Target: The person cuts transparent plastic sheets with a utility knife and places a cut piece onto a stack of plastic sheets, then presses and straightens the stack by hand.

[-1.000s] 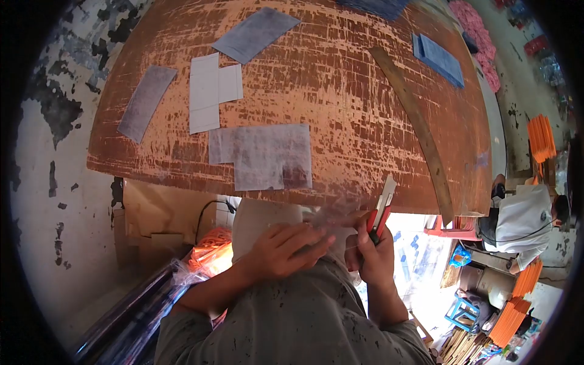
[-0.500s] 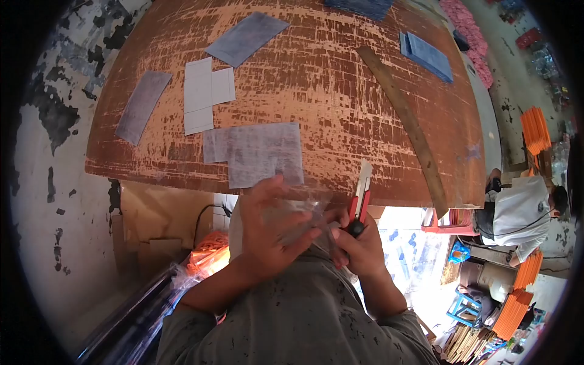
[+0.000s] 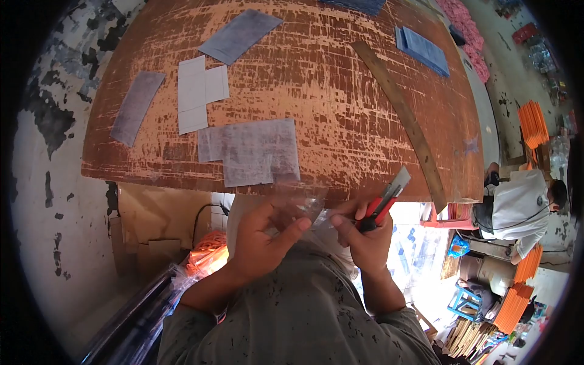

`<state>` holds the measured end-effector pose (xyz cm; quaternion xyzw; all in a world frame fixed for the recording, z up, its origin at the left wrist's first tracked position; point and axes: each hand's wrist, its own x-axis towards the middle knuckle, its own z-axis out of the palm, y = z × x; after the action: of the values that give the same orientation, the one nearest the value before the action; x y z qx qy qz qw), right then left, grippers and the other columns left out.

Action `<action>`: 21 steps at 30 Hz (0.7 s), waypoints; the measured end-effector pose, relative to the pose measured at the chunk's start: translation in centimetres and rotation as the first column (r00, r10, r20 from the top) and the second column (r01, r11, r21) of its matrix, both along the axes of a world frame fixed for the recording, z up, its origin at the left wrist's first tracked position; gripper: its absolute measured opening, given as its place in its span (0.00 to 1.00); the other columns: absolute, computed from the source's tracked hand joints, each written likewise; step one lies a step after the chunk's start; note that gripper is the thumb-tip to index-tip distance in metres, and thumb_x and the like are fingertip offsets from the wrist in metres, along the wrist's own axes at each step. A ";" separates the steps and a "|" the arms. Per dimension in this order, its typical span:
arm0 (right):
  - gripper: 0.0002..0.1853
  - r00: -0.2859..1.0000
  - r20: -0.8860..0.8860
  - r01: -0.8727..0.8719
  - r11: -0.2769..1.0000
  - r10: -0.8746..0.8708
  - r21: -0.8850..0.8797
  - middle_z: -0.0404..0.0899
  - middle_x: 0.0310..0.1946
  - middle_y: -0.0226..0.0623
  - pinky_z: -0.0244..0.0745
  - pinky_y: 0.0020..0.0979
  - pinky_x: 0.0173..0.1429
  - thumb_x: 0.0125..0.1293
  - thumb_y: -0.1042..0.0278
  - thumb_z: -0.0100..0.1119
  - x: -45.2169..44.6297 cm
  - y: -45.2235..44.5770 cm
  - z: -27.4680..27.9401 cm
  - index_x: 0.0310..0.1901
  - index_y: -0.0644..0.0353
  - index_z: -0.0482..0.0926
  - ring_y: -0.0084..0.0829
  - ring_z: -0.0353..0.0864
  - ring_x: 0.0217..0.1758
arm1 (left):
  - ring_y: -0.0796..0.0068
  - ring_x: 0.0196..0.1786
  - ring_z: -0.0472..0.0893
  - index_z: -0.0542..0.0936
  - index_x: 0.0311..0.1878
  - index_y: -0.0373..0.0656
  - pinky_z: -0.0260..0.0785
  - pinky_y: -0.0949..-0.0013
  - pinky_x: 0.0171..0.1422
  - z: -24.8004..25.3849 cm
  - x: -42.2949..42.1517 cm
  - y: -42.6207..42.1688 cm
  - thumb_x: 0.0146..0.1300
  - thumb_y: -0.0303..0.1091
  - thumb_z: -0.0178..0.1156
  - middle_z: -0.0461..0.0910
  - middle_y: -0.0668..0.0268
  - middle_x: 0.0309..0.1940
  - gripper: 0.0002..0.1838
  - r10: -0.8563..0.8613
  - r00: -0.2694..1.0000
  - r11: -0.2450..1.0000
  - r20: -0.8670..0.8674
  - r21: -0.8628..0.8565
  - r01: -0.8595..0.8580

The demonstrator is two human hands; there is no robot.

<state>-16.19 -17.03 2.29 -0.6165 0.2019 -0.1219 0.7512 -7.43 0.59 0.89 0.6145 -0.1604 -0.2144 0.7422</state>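
Just past the near table edge, my left hand (image 3: pixel 258 234) pinches a small clear plastic piece (image 3: pixel 311 210) between thumb and fingers. My right hand (image 3: pixel 370 240) is wrapped round a red and black utility knife (image 3: pixel 383 205), its blade out and pointing up and to the right. The thumb and fingertip of that hand also seem to touch the plastic's right side. Closest to my left hand on the table lies a grey notched sheet (image 3: pixel 252 152). Beyond it is a white cut-out pattern (image 3: pixel 193 94) with pencil lines.
A scratched brown table (image 3: pixel 328 128) bears a long ruler-like strip (image 3: pixel 401 115), grey-blue pieces (image 3: pixel 240 36) and a folded blue stack (image 3: pixel 423 52). A peeling wall (image 3: pixel 48 201) stands left. At right are a person in a white shirt (image 3: pixel 520 204) and orange stacks (image 3: pixel 533 125).
My left hand's spread fingers have closed on the clear plastic. In my right hand the knife has tipped from nearly upright to leaning right. The table has shifted slightly in view.
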 end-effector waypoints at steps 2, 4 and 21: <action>0.18 1.000 0.006 0.028 0.997 -0.028 -0.067 0.85 0.39 0.45 0.79 0.29 0.45 0.61 0.88 0.65 0.0 -0.1 0.0 0.39 0.57 0.64 0.29 0.85 0.43 | 0.87 0.30 0.79 0.77 0.51 0.37 0.69 0.79 0.33 0.3 -0.4 0.3 0.71 0.29 0.64 0.83 0.67 0.32 0.11 -0.099 0.978 0.994 -0.186 0.030 0.106; 0.18 0.995 0.045 0.097 0.987 -0.092 -0.127 0.85 0.39 0.47 0.79 0.26 0.41 0.61 0.89 0.64 0.1 -0.1 0.0 0.38 0.57 0.65 0.29 0.86 0.43 | 0.87 0.27 0.78 0.77 0.48 0.37 0.67 0.79 0.30 0.3 -0.7 0.1 0.72 0.30 0.63 0.82 0.68 0.27 0.08 -0.117 0.975 0.991 -0.189 0.039 0.126; 0.10 0.861 0.127 0.453 0.627 -0.493 -0.634 0.81 0.28 0.30 0.61 0.18 0.24 0.66 0.74 0.68 -5.0 -10.9 2.9 0.46 0.62 0.77 0.12 0.70 0.20 | 0.89 0.20 0.72 0.79 0.47 0.38 0.61 0.81 0.24 0.1 0.4 1.5 0.76 0.34 0.58 0.78 0.73 0.23 0.09 -0.113 0.962 0.988 -0.250 0.078 0.136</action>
<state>-21.24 -27.89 5.23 -0.7642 0.3238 -0.3581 0.4276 -6.98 2.08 0.98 0.6064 -0.0957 -0.3419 0.7115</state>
